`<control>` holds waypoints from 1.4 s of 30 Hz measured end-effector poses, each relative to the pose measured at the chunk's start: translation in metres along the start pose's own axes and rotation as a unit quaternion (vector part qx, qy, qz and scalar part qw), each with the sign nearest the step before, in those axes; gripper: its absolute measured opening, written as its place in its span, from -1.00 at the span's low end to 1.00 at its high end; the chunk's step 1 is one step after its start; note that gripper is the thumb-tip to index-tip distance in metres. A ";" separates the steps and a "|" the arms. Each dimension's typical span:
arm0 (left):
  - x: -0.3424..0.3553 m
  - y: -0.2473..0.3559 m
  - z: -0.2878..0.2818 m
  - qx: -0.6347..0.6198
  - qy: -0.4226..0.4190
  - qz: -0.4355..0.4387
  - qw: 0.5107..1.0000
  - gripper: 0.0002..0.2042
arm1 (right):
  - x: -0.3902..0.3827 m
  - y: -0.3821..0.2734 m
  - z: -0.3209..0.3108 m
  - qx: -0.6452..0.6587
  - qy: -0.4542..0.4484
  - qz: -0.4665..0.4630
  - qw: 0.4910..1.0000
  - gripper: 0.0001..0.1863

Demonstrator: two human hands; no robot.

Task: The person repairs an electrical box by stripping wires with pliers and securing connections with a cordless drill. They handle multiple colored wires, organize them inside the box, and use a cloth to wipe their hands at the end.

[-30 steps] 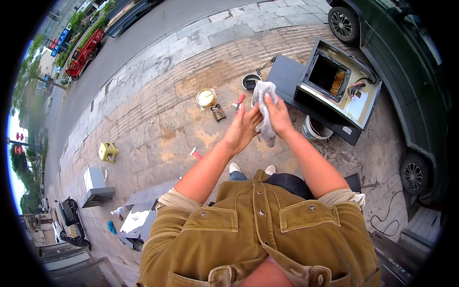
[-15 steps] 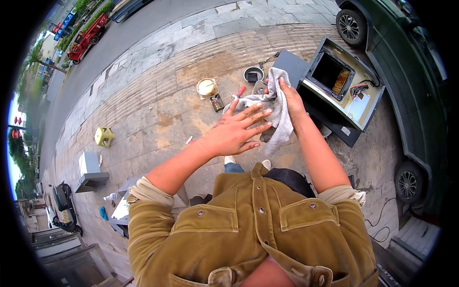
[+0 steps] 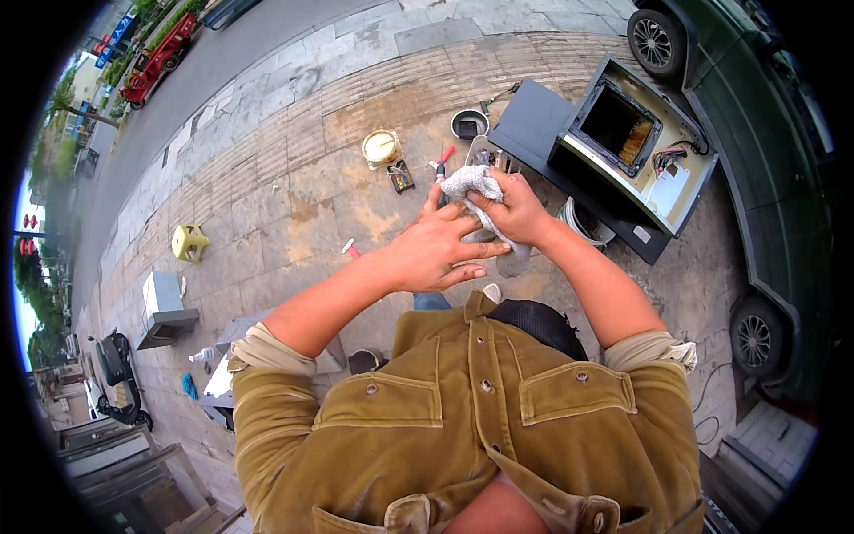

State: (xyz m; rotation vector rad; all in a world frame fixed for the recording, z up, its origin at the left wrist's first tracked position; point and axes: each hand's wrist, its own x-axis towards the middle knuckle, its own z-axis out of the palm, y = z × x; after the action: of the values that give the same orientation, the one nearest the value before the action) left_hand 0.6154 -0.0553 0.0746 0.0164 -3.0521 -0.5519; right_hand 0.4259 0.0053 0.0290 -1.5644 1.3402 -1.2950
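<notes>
A crumpled grey cloth [image 3: 471, 183] is bunched in my right hand [image 3: 523, 214], its fingers closed round it. Part of the cloth hangs below that hand toward my shoes. My left hand [image 3: 431, 251] is held out palm down with its fingers spread, and the cloth presses against its fingers. Just beyond the hands, a red-handled tool [image 3: 446, 154] lies on the paving, partly hidden by my left fingers.
At the right stands an opened metal appliance casing [image 3: 663, 169] with loose wires, near a dark green vehicle [image 3: 756, 160]. Ahead lie a round cream part [image 3: 381, 148], a small circuit box [image 3: 400, 176] and a bowl [image 3: 469, 125]. A yellow stool [image 3: 189, 242] stands left.
My right hand has come down and left with the cloth, gathering it into a bunch against my left hand's fingers. The left hand stays spread.
</notes>
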 end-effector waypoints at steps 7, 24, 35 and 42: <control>-0.010 -0.018 -0.013 0.093 0.067 0.082 0.990 -0.63 | 0.002 0.008 -0.024 0.170 0.043 0.017 0.984 -0.75; -0.257 0.036 0.263 -0.273 0.050 -0.573 0.771 -0.75 | -0.096 0.083 -0.100 0.071 0.274 0.198 0.938 -0.70; -0.305 0.044 0.283 -0.582 0.026 -0.479 0.657 -0.68 | -0.072 0.106 -0.077 0.047 0.251 0.151 0.955 -0.71; -0.252 0.032 0.200 -0.348 -0.033 -0.352 0.868 -0.62 | -0.088 0.151 -0.082 -0.050 0.346 0.145 0.926 -0.70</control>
State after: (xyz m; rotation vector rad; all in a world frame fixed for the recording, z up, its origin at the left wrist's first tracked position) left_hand 0.8585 0.0493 -0.1110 1.1161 -2.6135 -1.6653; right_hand 0.3080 0.0644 -0.1123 -0.9241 2.0017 -1.6753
